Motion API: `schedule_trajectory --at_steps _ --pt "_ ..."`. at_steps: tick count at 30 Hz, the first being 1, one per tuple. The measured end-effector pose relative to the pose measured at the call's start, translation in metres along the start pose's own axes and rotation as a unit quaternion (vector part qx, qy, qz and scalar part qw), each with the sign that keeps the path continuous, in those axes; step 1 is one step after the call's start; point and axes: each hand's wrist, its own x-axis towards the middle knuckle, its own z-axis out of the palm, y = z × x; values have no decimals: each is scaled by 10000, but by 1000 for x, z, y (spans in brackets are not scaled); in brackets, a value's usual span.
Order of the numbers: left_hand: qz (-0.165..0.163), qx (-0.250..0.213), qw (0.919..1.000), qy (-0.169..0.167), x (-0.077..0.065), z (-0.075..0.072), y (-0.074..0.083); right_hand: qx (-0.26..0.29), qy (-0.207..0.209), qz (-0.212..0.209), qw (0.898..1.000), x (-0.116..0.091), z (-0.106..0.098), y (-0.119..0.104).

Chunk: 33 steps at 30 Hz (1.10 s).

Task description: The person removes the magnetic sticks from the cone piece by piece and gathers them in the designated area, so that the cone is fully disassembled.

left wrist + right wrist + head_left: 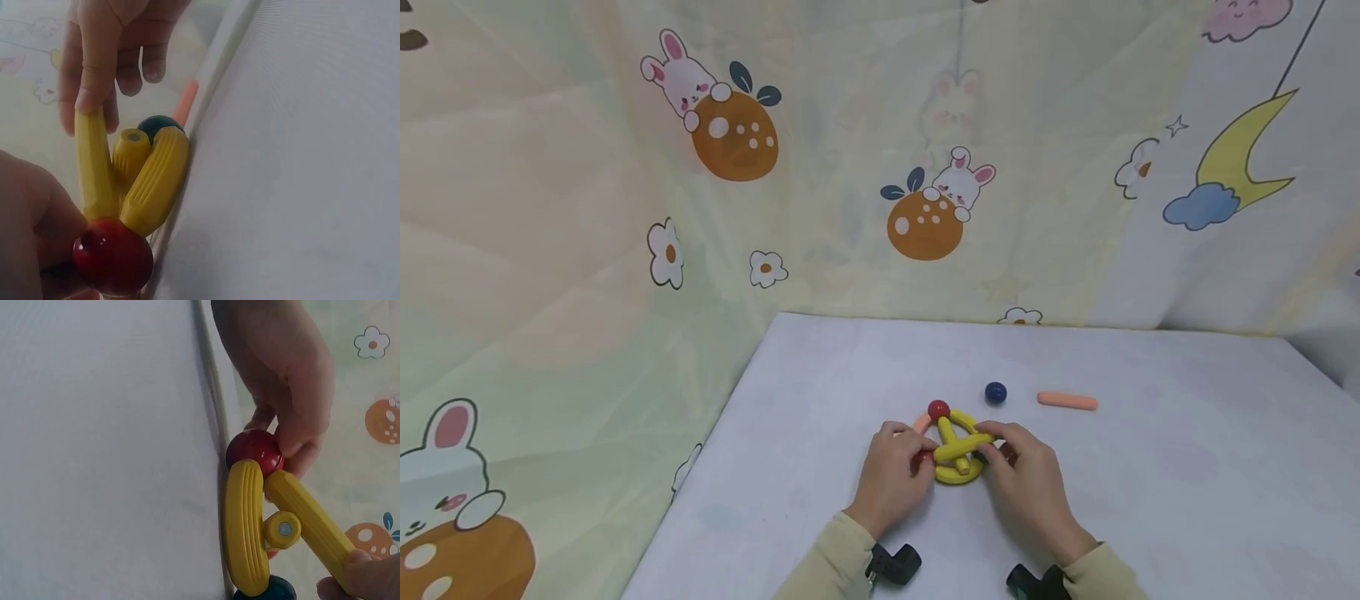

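Note:
On the table, a ring of curved magnetic rods and balls lies between both hands. My left hand (891,473) pinches a red ball (115,259) at the ring's near left. With thumb and fingers, my right hand (1028,482) holds the right end of a straight yellow rod (312,522); its other end meets that red ball. Beneath it, another yellow rod (282,530) crosses the ring. A curved yellow rod (955,477) forms the near side, ending at a dark ball (156,125). Another red ball (938,409) sits at the far side, beside a curved pink rod (922,422).
Beyond the ring, a loose dark blue ball (996,392) rests on the white table (1187,467). A straight pink rod (1067,401) lies to its right. A printed cloth (835,150) hangs behind the table and along its left side.

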Motion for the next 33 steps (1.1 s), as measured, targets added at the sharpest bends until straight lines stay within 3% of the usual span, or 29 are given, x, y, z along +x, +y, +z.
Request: schedule_trajectory --at_steps 4,9,14,17,20,23,28,33 --pt "181 255 9993 -216 0 -2 2 103 12 145 9998 0 -3 6" --pt "321 414 9980 -359 1 -5 3 326 46 20 9995 -1 -4 11" --pt "2 654 9969 -442 1 -5 2 433 47 5 9991 -3 -4 12" --pt "-292 820 9957 -326 1 -3 1 455 -22 100 9989 -4 -3 11" --pt "-551 956 9938 -99 1 0 -1 466 -135 237 9985 -5 -2 11" --pt "-573 1047 9928 68 2 1 -2 324 -289 460 9980 -5 -1 13" --pt "-258 1144 9931 -101 2 2 -2 143 -586 984 9933 -4 -1 20" --pt "-326 1173 9924 -161 1 0 0 177 -872 1221 9885 -2 -2 25"
